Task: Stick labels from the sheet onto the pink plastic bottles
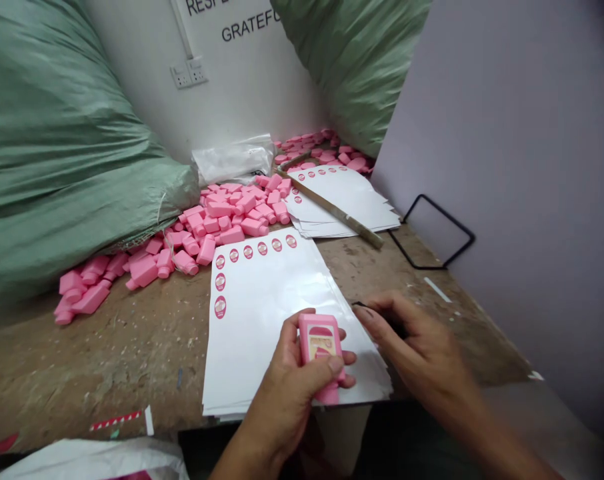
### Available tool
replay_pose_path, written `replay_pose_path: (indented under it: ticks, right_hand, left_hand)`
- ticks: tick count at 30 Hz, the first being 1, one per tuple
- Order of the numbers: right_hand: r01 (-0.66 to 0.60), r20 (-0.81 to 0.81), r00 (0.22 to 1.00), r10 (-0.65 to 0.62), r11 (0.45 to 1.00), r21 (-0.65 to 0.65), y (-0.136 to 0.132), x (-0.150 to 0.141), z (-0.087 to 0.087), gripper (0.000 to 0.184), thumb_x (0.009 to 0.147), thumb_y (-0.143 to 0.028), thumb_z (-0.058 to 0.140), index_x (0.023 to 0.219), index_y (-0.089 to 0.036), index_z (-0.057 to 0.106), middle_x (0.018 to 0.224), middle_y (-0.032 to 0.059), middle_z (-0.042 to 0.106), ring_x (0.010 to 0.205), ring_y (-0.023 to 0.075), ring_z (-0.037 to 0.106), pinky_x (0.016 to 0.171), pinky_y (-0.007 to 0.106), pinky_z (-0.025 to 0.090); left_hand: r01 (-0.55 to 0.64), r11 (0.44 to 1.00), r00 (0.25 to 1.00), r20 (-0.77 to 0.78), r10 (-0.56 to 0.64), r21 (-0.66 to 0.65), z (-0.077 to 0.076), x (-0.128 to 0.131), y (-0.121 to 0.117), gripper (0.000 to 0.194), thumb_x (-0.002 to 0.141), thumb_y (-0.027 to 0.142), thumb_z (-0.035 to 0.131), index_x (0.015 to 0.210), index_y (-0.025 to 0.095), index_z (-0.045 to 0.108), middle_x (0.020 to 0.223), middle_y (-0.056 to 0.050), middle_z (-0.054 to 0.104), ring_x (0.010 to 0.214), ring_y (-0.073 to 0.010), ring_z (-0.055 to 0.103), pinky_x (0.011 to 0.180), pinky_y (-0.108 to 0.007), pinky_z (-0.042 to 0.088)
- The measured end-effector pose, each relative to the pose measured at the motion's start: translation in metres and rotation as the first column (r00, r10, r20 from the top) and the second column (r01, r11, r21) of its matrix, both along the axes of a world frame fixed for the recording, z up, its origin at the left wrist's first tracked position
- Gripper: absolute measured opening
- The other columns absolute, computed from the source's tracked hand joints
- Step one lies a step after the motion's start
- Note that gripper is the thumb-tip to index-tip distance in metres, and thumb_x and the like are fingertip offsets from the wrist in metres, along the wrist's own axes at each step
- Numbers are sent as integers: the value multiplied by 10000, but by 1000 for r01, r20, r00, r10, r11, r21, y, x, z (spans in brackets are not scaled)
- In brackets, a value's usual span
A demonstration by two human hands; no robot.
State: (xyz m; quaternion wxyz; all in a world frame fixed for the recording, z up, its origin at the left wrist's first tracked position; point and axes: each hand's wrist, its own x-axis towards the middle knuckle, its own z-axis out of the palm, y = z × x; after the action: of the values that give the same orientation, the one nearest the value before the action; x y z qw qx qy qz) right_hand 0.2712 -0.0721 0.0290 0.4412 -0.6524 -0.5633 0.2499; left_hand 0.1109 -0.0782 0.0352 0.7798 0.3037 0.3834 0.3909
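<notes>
My left hand (295,373) is closed round a small pink plastic bottle (321,347) that carries an oval label, the thumb pressing on the label's lower edge. My right hand (415,347) lies just to the right, fingers curled round a thin dark tool (377,312) whose tip points left. Both hands hover over a stack of white sticker sheets (272,313) at the table's front edge. The top sheet keeps oval pink stickers along its top edge and down its left side.
A pile of unlabelled pink bottles (217,223) spreads across the back of the worn wooden table (107,347). A second sheet stack (342,200) with a long stick (332,210) lies behind. Green sacks (57,153) stand left and at the back, and a black wire frame (435,237) leans against the right wall.
</notes>
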Motion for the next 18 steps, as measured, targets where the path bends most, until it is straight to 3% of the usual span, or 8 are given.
replay_pose_path:
  ticks: [5,8,12,15,18]
  right_hand:
    - [-175,-171,973,155,979,-107,1,-15,1,368,627,-448,721,906,-240,603,598,-45,527,579,162,511,535,272,396]
    - [-253,-305,927,218,964,-79,6,-17,-1,269,710,-463,677,778,-217,593,622,-35,529,588,140,499,543,257,393]
    - [-204,-378,907,187,979,-4,10,-12,-8,280,761,-473,654,707,-209,582,658,-23,544,638,142,494,593,255,409]
    - [-190,-366,916,166,981,-30,9,-11,-14,312,729,-517,681,712,-215,602,680,-14,567,665,157,510,606,262,408]
    - [-211,-326,928,179,975,-63,7,-10,-20,368,684,-581,696,722,-223,619,702,0,587,691,181,529,620,277,409]
  left_hand:
    - [23,999,993,-118,-19,31,2,2,-3,585,666,117,701,1196,229,481,906,-12,618,765,-126,595,708,-253,470]
    - [69,998,990,-123,-66,15,3,-2,-6,596,659,151,723,1198,226,480,984,-41,623,850,-167,625,698,-257,480]
    - [83,995,997,9,-83,-58,3,-13,-7,640,650,177,761,1211,210,454,1100,-95,610,945,-216,649,739,-293,509]
    - [25,997,1000,4,-25,-79,3,-31,-7,492,731,283,714,1150,185,476,1066,-111,638,867,-210,671,695,-303,524]
    - [-145,988,977,-166,135,-48,10,-72,-16,363,791,365,642,1064,164,514,953,-106,682,734,-176,670,618,-267,511]
